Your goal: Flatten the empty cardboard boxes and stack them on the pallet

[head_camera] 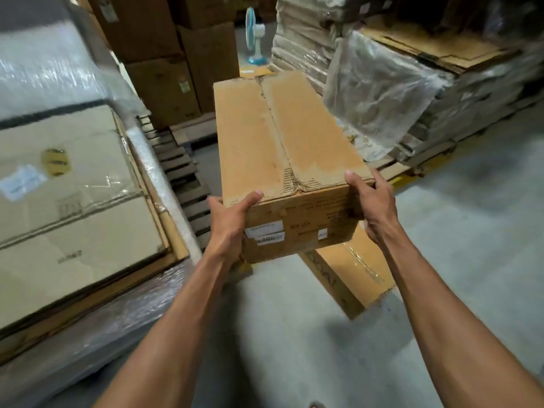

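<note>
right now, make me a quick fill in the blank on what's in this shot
The left hand and right hand grip the long box, thumbs on its ____ face. The box's flaps are ____. A second box lies on the ____. The fan is white and ____.
Missing: top; closed; floor; blue

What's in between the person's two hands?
In the head view, the near end of a long cardboard box, not yet flattened, sits between the left hand and the right hand. Each hand grips one corner.
</note>
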A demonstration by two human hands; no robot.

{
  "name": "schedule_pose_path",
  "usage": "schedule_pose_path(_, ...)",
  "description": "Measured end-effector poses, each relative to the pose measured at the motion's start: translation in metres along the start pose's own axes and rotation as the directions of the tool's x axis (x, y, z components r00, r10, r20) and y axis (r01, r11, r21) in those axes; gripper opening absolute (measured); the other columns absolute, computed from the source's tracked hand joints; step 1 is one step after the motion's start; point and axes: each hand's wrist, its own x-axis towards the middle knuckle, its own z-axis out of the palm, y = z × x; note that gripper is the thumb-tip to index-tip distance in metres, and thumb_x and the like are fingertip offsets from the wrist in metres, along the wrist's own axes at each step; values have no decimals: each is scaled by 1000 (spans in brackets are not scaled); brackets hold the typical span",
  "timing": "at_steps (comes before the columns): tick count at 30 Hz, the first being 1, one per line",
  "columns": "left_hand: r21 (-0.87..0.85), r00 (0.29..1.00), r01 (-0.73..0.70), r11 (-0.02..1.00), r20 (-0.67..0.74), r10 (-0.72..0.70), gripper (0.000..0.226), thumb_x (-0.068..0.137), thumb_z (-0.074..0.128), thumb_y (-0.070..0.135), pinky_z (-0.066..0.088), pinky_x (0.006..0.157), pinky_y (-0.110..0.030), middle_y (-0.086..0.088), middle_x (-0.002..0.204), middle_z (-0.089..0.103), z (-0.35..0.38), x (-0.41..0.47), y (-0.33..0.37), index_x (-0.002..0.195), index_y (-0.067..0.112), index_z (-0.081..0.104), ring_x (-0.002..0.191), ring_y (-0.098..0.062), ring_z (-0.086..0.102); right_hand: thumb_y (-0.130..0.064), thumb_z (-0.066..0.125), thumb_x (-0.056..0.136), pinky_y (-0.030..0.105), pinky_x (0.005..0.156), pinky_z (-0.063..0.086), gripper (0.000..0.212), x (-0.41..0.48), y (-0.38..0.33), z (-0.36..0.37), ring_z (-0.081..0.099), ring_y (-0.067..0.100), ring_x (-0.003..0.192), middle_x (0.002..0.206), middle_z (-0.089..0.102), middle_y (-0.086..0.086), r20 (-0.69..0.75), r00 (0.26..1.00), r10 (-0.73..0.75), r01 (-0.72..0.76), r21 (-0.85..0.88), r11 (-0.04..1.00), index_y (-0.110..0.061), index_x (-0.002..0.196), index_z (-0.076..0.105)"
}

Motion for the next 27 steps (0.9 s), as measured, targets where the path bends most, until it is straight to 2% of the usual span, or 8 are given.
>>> schedule_pose_path(3,-26,995,-96,995,8,96,73,77,86,35,61,75,-43,-10,115,62,-46,-23,81,123,12,35,95,-24,70,-90,73,55,54,94,52,101,-29,-74,20,63,27,113,122,67,4,-17,998,-54,55,37,998,-34,137,56)
schedule_pose_path(5,-47,988,-152,987,6,153,76,74,88,37,62,81,-48,-10,116,63,-88,-39,128,124,14,36,97,-25,71,-91,73,50,63,91,55,96,-52,-117,42,66,32,112,120,69,10,22,994,-109,107,70,992,-33,126,61)
schedule_pose_path(9,-68,964,-265,962,-47,263,78,72,89,41,62,83,-50,-8,117,64,-199,-72,203,126,17,37,98,-23,72,-86,72,59,60,86,58,94,-139,-211,109,68,28,104,111,71,7,87,967,-238,226,128,966,-30,133,58)
schedule_pose_path(11,-60,947,-311,948,-105,304,79,74,88,42,63,80,-46,-7,117,64,-264,-90,227,128,17,37,97,-22,71,-82,73,62,59,86,59,80,-185,-244,153,68,27,103,113,70,5,138,947,-290,264,182,947,-33,124,63)
schedule_pose_path(14,-19,923,-341,940,-197,331,78,77,85,43,63,76,-41,-6,115,61,-360,-117,247,131,18,34,98,-22,69,-63,71,74,48,78,59,44,-262,-275,221,68,21,93,98,71,-2,210,910,-357,310,224,924,-34,107,68)
schedule_pose_path(18,19,905,-314,949,-297,305,79,76,86,44,62,81,-45,-5,115,59,-471,-147,244,130,17,35,100,-21,66,-60,70,79,51,86,60,53,-342,-277,300,68,19,101,110,73,-1,282,889,-360,291,260,921,-29,122,68)
schedule_pose_path(21,16,889,-288,957,-366,274,81,72,89,41,62,83,-45,-4,114,60,-535,-162,229,128,16,37,100,-19,65,-55,67,86,50,79,62,47,-390,-257,343,67,17,100,108,72,-4,359,878,-317,236,253,938,-27,123,67)
schedule_pose_path(27,53,876,-148,988,-456,156,83,64,92,47,60,83,-45,-5,113,61,-602,-174,175,122,18,40,100,-20,63,-53,67,89,48,78,62,50,-449,-203,387,68,17,94,100,72,-3,402,897,-182,110,195,975,-29,132,61)
